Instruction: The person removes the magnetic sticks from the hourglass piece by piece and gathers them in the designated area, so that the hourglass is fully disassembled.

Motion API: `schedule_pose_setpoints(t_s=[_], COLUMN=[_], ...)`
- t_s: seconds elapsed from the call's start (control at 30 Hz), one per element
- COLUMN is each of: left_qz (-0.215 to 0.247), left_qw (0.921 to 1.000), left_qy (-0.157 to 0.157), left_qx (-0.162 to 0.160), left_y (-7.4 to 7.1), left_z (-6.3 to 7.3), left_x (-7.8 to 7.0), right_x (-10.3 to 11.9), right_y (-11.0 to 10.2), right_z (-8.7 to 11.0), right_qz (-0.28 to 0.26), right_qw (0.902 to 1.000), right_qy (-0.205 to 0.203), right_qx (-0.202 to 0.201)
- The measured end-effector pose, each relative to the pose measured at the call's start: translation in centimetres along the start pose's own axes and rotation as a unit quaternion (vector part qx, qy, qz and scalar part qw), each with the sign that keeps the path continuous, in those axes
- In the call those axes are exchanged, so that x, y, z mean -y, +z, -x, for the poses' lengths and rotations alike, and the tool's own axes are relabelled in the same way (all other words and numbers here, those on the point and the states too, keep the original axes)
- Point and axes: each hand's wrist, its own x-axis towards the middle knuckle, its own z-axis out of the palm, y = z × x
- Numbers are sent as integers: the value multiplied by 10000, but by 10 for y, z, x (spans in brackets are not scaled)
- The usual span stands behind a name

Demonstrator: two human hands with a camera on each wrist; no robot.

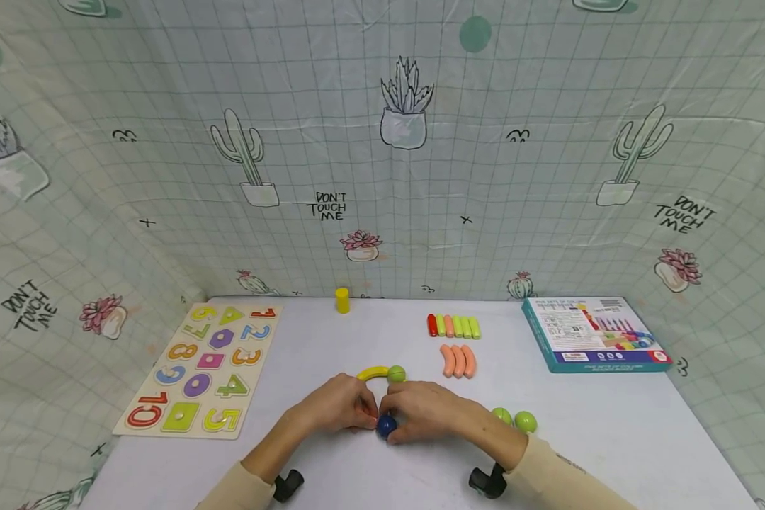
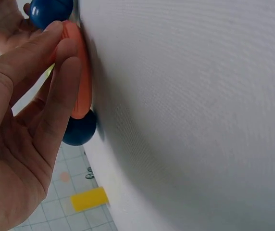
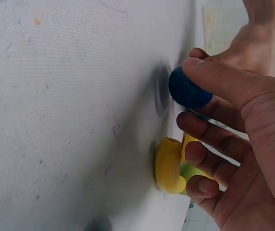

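Note:
My left hand [image 1: 343, 404] pinches a salmon-orange curved stick [image 2: 83, 79] between thumb and fingers, low over the white table. At one end of the stick sits a dark blue ball [image 2: 81, 129]; by its other end is a second blue ball [image 2: 51, 12]. My right hand [image 1: 423, 411] pinches a blue ball [image 3: 188, 89] with thumb and forefinger, its other fingers loosely bent. In the head view the two hands almost meet around the blue ball [image 1: 386, 426]. Just beyond them lie a yellow curved piece [image 1: 373, 372] and a green ball [image 1: 397, 374].
A number puzzle board [image 1: 207, 368] lies at left, a boxed set [image 1: 596, 334] at back right. Several short coloured sticks [image 1: 454, 326] and three salmon curved pieces [image 1: 459, 361] lie beyond my right hand. A yellow cylinder [image 1: 342, 300] stands at the back; green balls [image 1: 525, 422] lie by my right forearm.

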Motion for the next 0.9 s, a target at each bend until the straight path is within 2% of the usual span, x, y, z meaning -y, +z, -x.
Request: schedule_pose_setpoints(t_s=[0.2,0.33,0.43,0.57,0.77,0.9], left_qz=[76,132,139,102,126,108], left_qw=[9999,9997,9994,9995,9998,9998], left_qy=[-41,-148,-235,-246,-86,-118], left_qx=[76,164,209,197,91,81], left_y=[0,0,-1,-3,-6,-7], left_z=[-1,-1,0,2,6,8], left_x=[2,2,3,4,6,7], right_x=[-2,-11,-21,-33,-45,-48], right_y=[-16,-33,-42,-44,-32,-28], right_z=[9,20,29,37,44,46], right_qz=[-635,-1206,-1423,-1504,-1433,-1356], right_qw=[9976,9911,9867,9836,9846,9846], right_qy=[265,559,767,995,982,1057], right_qx=[-80,-116,-146,-15,213,322])
